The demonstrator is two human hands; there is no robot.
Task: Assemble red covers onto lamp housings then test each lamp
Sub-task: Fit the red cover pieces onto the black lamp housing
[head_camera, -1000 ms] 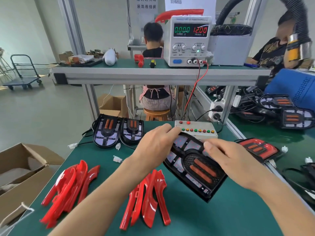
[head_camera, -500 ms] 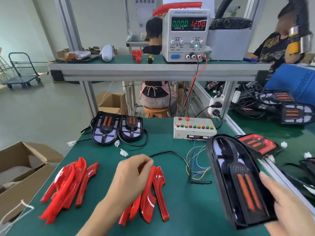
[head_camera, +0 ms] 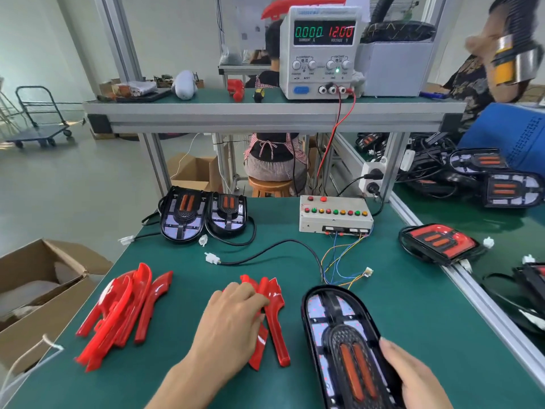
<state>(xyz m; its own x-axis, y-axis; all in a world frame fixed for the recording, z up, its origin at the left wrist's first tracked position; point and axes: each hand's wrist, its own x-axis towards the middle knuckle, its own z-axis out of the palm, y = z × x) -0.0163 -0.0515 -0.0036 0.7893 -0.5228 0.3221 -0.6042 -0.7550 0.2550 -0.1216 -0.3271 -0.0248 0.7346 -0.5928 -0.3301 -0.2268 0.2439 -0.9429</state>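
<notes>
My right hand [head_camera: 413, 376] grips the near end of a black lamp housing [head_camera: 339, 335] with two orange strips, lying lengthwise on the green bench [head_camera: 413, 305]. My left hand [head_camera: 233, 317] rests palm down on a small pile of red covers [head_camera: 274, 317] just left of the housing, fingers curled over the top pieces. A second pile of red covers [head_camera: 124, 308] lies farther left. Two more bare housings [head_camera: 203, 214] sit at the back left. A housing with its red cover fitted [head_camera: 436, 242] lies at the right edge.
A test box with coloured buttons [head_camera: 334, 215] stands at the bench back, coloured wires and a white plug [head_camera: 367, 272] trailing from it. A black cable with a connector [head_camera: 212, 258] crosses the middle. A power supply [head_camera: 320, 51] reads 12.00 on the shelf. An open carton [head_camera: 38, 290] stands left.
My right hand brought the housing from the middle of the bench down to the near right and laid it flat. My left hand let go of it and settled on the red covers.
</notes>
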